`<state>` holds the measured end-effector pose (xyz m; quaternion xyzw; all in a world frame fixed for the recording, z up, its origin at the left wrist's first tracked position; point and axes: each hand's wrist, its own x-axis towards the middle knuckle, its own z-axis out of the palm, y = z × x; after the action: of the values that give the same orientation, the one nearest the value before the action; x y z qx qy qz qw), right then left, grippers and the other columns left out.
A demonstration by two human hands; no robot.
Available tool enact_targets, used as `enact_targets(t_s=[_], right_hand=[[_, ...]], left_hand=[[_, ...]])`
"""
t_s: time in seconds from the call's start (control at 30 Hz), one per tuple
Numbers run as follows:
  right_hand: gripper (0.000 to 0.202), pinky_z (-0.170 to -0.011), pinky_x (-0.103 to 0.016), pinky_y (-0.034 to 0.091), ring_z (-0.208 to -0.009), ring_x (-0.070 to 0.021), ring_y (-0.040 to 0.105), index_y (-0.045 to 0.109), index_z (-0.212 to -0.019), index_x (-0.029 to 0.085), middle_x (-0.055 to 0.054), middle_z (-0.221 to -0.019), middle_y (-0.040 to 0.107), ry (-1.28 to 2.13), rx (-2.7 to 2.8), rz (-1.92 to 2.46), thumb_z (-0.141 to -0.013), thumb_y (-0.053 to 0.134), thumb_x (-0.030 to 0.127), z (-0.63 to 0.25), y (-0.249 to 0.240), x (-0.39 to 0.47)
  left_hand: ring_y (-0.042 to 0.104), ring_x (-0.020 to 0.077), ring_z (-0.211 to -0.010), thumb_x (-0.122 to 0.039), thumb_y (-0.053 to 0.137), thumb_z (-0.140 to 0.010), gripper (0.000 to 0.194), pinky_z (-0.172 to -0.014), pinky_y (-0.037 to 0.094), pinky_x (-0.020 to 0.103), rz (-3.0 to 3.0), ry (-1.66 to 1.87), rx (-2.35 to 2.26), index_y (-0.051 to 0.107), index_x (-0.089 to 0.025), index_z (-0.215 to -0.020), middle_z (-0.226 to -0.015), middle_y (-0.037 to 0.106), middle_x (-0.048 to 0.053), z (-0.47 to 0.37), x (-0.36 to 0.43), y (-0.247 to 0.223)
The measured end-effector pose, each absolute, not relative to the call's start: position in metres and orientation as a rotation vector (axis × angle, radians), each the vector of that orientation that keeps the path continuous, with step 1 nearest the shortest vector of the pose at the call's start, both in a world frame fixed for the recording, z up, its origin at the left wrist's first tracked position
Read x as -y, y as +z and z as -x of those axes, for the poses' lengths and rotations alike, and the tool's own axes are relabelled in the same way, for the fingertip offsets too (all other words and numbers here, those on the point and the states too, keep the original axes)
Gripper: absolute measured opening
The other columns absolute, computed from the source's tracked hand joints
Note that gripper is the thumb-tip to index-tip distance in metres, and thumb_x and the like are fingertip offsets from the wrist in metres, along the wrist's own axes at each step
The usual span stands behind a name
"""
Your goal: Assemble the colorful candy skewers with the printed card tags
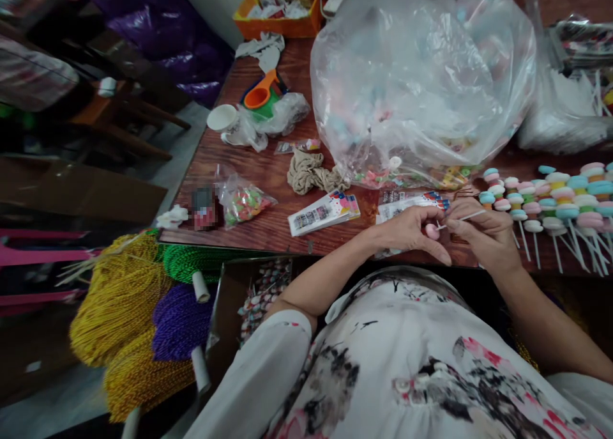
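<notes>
At the table's front edge, my left hand (407, 229) is closed on a small pink macaron-shaped piece (432, 232) between thumb and fingers. My right hand (493, 234) pinches a thin white stick (472, 216), whose left end meets or nearly meets the pink piece. Printed packets (409, 202) lie just beyond my left hand, and another stack of printed packets (320, 214) is further left. Beside my right hand sit rows of pastel macaron-shaped pieces on white sticks (555, 202). Some fingers of both hands are hidden.
A big clear bag (416, 75) of pastel pieces fills the table's back middle. Leftward lie a crumpled beige cloth (306, 170), a small bag of colourful bits (242, 199) and an orange cup (257, 95). Yellow cord bundles (115, 298) stand below the table's left edge.
</notes>
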<state>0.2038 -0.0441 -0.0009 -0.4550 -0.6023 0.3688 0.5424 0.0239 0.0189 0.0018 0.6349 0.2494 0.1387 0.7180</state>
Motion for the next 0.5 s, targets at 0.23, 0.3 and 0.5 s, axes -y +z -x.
enact_targets(t_s=[0.23, 0.3, 0.5], right_hand=[[0.007, -0.089, -0.047, 0.048, -0.090, -0.0253, 0.063, 0.076, -0.079, 0.028, -0.001, -0.072, 0.068, 0.800, 1.426, 0.990, -0.079, 0.072, 0.022, -0.223, 0.031, 0.037], [0.009, -0.089, -0.047, 0.048, -0.091, -0.0254, 0.062, 0.075, -0.078, 0.029, -0.001, -0.073, 0.067, 0.771, 1.495, 1.033, -0.078, 0.073, 0.020, -0.225, 0.034, 0.036], [0.011, -0.077, -0.042, 0.050, -0.078, -0.0209, 0.062, 0.071, -0.071, 0.028, 0.000, -0.073, 0.065, 0.705, 1.408, 1.101, -0.080, 0.071, 0.021, -0.214, 0.024, 0.041]], left_hand=[[0.050, 0.0115, -0.062, -0.049, 0.083, -0.056, 0.048, -0.064, 0.041, 0.026, -1.366, 0.151, -0.497, 0.060, -0.013, -0.078, -0.065, 0.052, -0.004, -0.014, -0.009, 0.000], [0.047, 0.0099, -0.061, -0.048, 0.081, -0.059, 0.047, -0.062, 0.039, 0.024, -1.359, 0.232, -0.562, 0.060, -0.013, -0.081, -0.066, 0.051, -0.004, -0.017, -0.005, -0.001], [0.043, 0.0099, -0.072, -0.047, 0.082, -0.060, 0.046, -0.068, 0.035, 0.021, -1.607, 0.513, -0.707, 0.066, -0.013, -0.086, -0.074, 0.049, -0.004, -0.023, -0.004, 0.000]])
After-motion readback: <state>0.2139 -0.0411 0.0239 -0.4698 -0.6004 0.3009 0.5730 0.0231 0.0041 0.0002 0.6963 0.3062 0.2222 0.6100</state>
